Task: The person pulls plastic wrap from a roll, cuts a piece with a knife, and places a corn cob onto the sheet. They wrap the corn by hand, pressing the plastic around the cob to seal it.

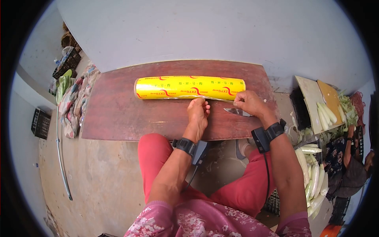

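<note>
A thick roll of yellow cling film [189, 87] with red and green print lies across the wooden table [114, 114]. At its near edge, a thin clear strip of film runs along the roll's lower side. My left hand [198, 112] is closed in a pinch on that film edge, below the middle of the roll. Near the roll's right end, my right hand [252, 104] pinches the same edge between thumb and finger. Between the hands, partly under the right one, a knife blade [236, 112] rests on the tabletop; its handle is hidden.
Wrapped pale vegetables [314, 175] are heaped at the right, by a cutting board [310, 104] with more long vegetables. Another person [347, 170] sits there. A patterned quilt [77, 104] and a metal pole [61, 158] are at left. A wall [189, 31] stands behind the table.
</note>
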`<state>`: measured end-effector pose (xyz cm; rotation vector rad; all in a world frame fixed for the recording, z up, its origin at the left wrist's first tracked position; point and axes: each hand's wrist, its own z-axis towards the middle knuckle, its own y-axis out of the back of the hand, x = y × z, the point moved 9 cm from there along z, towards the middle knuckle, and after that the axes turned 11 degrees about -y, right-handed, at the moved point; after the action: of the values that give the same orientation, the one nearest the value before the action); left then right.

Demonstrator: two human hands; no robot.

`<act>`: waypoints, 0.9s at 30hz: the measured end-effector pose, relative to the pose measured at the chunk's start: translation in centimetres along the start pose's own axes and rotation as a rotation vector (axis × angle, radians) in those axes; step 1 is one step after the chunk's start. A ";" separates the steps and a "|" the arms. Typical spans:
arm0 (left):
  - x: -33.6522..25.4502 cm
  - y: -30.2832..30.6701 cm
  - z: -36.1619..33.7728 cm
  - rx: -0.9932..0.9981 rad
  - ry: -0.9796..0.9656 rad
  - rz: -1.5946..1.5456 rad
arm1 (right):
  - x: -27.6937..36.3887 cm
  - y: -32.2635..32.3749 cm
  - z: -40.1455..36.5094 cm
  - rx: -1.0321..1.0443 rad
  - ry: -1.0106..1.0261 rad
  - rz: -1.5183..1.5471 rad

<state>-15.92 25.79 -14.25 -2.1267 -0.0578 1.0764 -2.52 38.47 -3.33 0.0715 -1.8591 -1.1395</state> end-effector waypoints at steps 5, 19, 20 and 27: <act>0.2 0.7 -0.9 -0.004 0.002 -0.009 | -1.4 -0.2 0.6 0.022 -0.085 0.122; -5.0 -1.1 -0.1 0.120 -0.640 0.345 | -0.7 1.6 1.3 -0.160 -0.040 0.174; -5.5 -1.0 0.2 0.115 -0.738 0.440 | -0.6 1.8 1.3 -0.164 -0.042 0.174; -5.7 -1.2 1.1 0.072 -0.561 0.461 | -0.7 1.6 1.3 -0.128 -0.049 0.206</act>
<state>-20.03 25.30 -10.08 -1.7522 0.2128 1.8918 -2.44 40.58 -2.75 -0.2179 -1.7851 -1.1204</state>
